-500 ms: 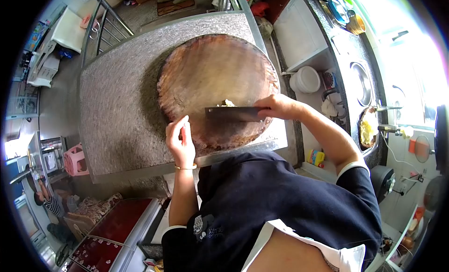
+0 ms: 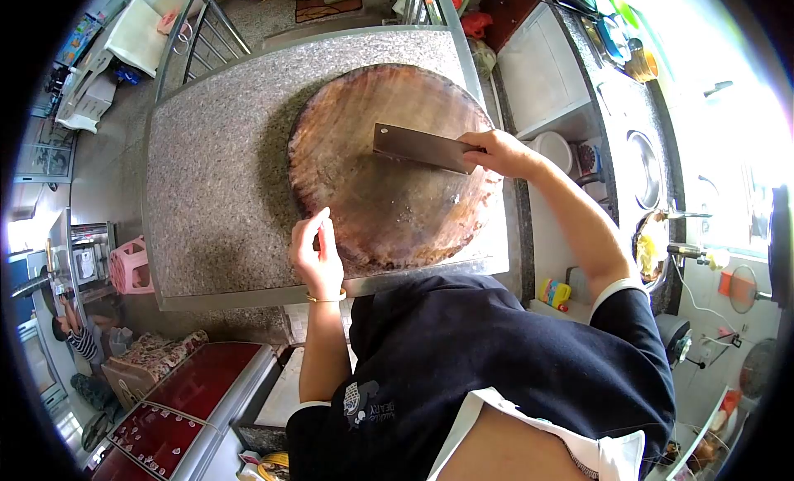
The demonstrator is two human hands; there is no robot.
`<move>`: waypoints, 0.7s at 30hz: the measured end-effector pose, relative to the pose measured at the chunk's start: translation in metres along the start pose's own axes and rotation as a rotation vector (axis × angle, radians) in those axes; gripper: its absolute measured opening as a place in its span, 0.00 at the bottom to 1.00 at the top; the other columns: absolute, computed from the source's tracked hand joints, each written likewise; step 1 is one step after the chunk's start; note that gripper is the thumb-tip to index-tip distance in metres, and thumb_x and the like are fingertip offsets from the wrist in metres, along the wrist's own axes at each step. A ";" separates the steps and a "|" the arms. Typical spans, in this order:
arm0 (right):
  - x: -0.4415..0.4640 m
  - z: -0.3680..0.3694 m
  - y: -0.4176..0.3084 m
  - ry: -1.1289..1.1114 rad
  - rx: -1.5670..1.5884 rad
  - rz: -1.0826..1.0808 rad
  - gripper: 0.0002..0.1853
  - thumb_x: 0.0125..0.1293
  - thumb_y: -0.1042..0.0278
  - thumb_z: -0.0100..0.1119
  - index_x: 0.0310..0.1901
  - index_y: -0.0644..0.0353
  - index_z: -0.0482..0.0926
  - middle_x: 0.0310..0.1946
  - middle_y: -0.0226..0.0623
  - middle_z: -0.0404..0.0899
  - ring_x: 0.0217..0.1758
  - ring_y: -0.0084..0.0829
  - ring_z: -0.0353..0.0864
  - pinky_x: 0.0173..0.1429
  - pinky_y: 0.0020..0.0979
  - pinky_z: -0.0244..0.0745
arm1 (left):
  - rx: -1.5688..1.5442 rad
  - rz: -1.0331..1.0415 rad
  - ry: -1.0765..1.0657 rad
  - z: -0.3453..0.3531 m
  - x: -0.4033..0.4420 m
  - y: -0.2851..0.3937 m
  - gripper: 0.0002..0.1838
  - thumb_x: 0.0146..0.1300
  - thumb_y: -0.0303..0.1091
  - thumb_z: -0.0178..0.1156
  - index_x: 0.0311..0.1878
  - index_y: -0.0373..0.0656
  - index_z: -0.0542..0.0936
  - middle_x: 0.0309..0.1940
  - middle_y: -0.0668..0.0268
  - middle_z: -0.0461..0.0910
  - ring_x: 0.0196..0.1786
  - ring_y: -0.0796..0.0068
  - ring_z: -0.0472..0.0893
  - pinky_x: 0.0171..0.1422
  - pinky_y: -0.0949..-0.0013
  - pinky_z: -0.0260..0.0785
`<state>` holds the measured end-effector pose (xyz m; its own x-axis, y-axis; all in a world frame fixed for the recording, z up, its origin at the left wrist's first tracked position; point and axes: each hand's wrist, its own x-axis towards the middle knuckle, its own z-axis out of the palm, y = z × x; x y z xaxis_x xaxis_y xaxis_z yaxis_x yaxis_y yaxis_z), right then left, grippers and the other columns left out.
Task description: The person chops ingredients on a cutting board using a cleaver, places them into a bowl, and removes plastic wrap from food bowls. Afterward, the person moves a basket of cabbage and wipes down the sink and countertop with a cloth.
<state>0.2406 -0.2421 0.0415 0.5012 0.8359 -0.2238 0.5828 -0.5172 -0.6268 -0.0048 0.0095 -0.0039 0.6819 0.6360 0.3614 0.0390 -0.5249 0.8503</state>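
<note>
A large, round wooden chopping board [image 2: 413,92] lies on a speckled stone tabletop [image 2: 219,142]. My right hand [image 2: 498,154] is closed around the handle end of a cleaver [image 2: 420,147]. Its broad dark blade slants over the middle of the board, and I cannot tell whether it touches the wood. A few small pale crumbs [image 2: 405,214] dot the near half of the board. At the board's near left edge is my left hand [image 2: 317,251], fingers curled and thumb close to the fingertips, with nothing visible between them. A bangle circles that wrist.
On the right runs a dark counter with a round metal basin [image 2: 643,171] and a bowl of pale yellow food [image 2: 651,244]. A white bucket [image 2: 552,150] stands beneath it. A pink stool [image 2: 131,266] is left of the table. Another person [image 2: 81,340] is at far left.
My right hand has moved the cleaver away from me across the board, and the blade now slants. The small pale heap beside the blade no longer shows. My left hand stays nearly still.
</note>
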 end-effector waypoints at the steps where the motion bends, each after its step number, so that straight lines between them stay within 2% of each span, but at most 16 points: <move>1: -0.001 0.000 -0.003 -0.023 0.089 0.065 0.14 0.59 0.65 0.56 0.47 0.59 0.75 0.28 0.41 0.78 0.31 0.34 0.78 0.37 0.33 0.72 | 0.006 -0.001 -0.016 0.001 -0.001 0.001 0.07 0.57 0.21 0.57 0.39 0.38 0.80 0.29 0.60 0.77 0.33 0.67 0.76 0.40 0.68 0.68; 5: -0.014 -0.004 -0.009 -0.113 0.348 0.194 0.14 0.59 0.68 0.58 0.46 0.60 0.75 0.27 0.37 0.77 0.29 0.23 0.76 0.34 0.29 0.72 | 0.018 0.032 -0.058 0.007 -0.002 0.010 0.08 0.56 0.21 0.58 0.39 0.39 0.80 0.29 0.61 0.77 0.33 0.66 0.76 0.39 0.68 0.68; 8: -0.024 -0.008 -0.001 -0.236 0.319 0.069 0.14 0.58 0.69 0.59 0.46 0.61 0.75 0.27 0.37 0.77 0.30 0.24 0.76 0.35 0.30 0.72 | -0.005 0.062 -0.068 0.012 -0.002 0.012 0.08 0.56 0.20 0.58 0.39 0.40 0.80 0.29 0.62 0.78 0.34 0.67 0.76 0.40 0.69 0.68; 9: -0.027 -0.012 -0.004 -0.288 0.241 0.042 0.14 0.58 0.69 0.59 0.46 0.61 0.75 0.28 0.38 0.78 0.31 0.27 0.77 0.38 0.31 0.71 | -0.008 0.073 -0.078 0.013 -0.001 0.013 0.08 0.56 0.20 0.58 0.39 0.40 0.80 0.29 0.62 0.77 0.34 0.67 0.76 0.40 0.69 0.68; 12: -0.031 -0.011 0.000 -0.347 0.144 0.058 0.14 0.57 0.69 0.59 0.45 0.60 0.76 0.30 0.39 0.78 0.33 0.32 0.78 0.41 0.32 0.71 | -0.023 0.072 -0.103 0.017 -0.002 0.014 0.08 0.55 0.20 0.58 0.39 0.40 0.80 0.28 0.63 0.77 0.32 0.67 0.75 0.39 0.69 0.67; 14: -0.027 -0.004 0.014 -0.301 0.102 0.027 0.13 0.58 0.67 0.58 0.44 0.59 0.76 0.31 0.40 0.79 0.32 0.34 0.78 0.40 0.33 0.71 | -0.030 0.060 -0.119 0.017 -0.004 0.015 0.09 0.55 0.20 0.58 0.39 0.40 0.80 0.27 0.63 0.77 0.32 0.68 0.74 0.39 0.69 0.67; 17: -0.014 0.004 0.014 0.105 -0.099 -0.196 0.12 0.60 0.65 0.55 0.45 0.59 0.75 0.31 0.41 0.79 0.29 0.34 0.78 0.38 0.33 0.73 | -0.015 0.074 -0.135 0.017 -0.007 0.015 0.08 0.55 0.20 0.58 0.39 0.39 0.80 0.26 0.63 0.76 0.30 0.68 0.73 0.38 0.69 0.66; 18: -0.011 0.005 0.009 0.117 -0.099 -0.190 0.12 0.60 0.65 0.55 0.45 0.59 0.75 0.31 0.41 0.79 0.29 0.34 0.78 0.38 0.33 0.73 | -0.011 0.067 -0.140 0.018 -0.008 0.015 0.08 0.55 0.20 0.58 0.39 0.39 0.80 0.26 0.63 0.75 0.30 0.68 0.73 0.38 0.69 0.66; 20: -0.006 0.005 -0.003 0.151 0.287 0.044 0.14 0.62 0.67 0.54 0.47 0.61 0.73 0.30 0.40 0.79 0.29 0.29 0.78 0.38 0.32 0.73 | -0.007 0.070 -0.149 0.020 -0.008 0.018 0.08 0.55 0.20 0.58 0.39 0.39 0.80 0.25 0.63 0.75 0.30 0.68 0.73 0.38 0.69 0.66; 21: -0.007 0.006 -0.013 0.166 0.429 0.082 0.12 0.64 0.68 0.52 0.45 0.66 0.71 0.29 0.38 0.76 0.28 0.24 0.77 0.35 0.30 0.73 | -0.021 0.063 -0.161 0.021 -0.008 0.019 0.08 0.55 0.20 0.58 0.39 0.39 0.80 0.26 0.63 0.75 0.30 0.68 0.73 0.38 0.69 0.66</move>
<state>0.2260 -0.2399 0.0466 0.6501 0.7370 -0.1850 0.2374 -0.4283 -0.8719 0.0057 -0.0174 0.0016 0.7909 0.5023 0.3494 -0.0214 -0.5480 0.8362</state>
